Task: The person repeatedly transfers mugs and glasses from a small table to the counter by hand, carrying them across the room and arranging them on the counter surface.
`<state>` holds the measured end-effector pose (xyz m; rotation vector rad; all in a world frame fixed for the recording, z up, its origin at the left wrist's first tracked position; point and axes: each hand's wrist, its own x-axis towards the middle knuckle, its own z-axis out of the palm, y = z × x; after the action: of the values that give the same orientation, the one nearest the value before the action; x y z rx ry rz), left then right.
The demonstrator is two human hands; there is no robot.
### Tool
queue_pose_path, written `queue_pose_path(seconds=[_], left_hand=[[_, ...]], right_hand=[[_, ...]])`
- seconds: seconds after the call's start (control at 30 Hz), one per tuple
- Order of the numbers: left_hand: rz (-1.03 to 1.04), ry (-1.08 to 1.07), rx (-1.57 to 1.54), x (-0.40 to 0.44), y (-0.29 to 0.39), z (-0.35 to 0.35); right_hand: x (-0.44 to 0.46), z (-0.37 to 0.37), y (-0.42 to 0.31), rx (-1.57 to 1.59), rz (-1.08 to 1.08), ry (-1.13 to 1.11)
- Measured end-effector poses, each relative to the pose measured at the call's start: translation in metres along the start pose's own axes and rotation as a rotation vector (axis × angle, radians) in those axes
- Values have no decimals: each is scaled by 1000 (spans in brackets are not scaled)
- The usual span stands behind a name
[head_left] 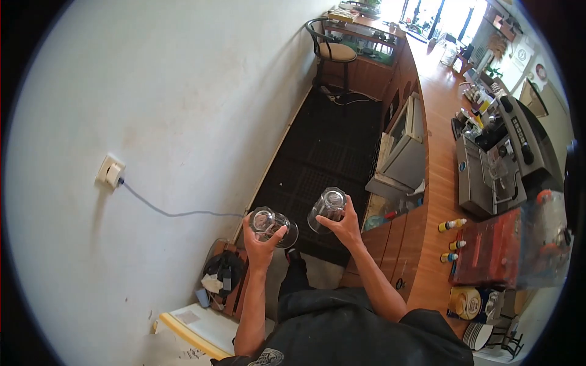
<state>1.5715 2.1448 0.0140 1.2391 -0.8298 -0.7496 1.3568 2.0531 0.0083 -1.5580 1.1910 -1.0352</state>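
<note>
A wooden counter point(434, 140) runs down the right, beside a dark floor mat point(317, 146). In mid-air, the left hand point(260, 248) grips a clear glass point(264, 221) in its fingers, the right hand point(348, 229) likewise a second glass point(331, 204), both seemingly base up.

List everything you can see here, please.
Glasses: two, clear, one per hand
Plug: one, white, in socket
Stool: one, black and beige, far end
Counter: one, brown, right
Matting: count unclear, black, left of counter
Coffee machine: one, grey, on counter
Small bottles: several, yellow, on counter
Boxy unit: one, red, beside bottles
Far clutter: count unclear, mixed, counter's far end
Shirt: one, black, bottom
Left hand: one, bare, lower centre
Right hand: one, bare, lower centre
</note>
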Motion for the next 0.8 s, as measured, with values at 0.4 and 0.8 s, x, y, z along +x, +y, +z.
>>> queue_pose_path(seconds=[0.4,0.8], left_hand=[[85,-253,68,224,-25,100],[93,-415,161,395,-76,236]], right_hand=[[201,-12,31,-33,-51,215],[365,-77,61,7,83,393]])
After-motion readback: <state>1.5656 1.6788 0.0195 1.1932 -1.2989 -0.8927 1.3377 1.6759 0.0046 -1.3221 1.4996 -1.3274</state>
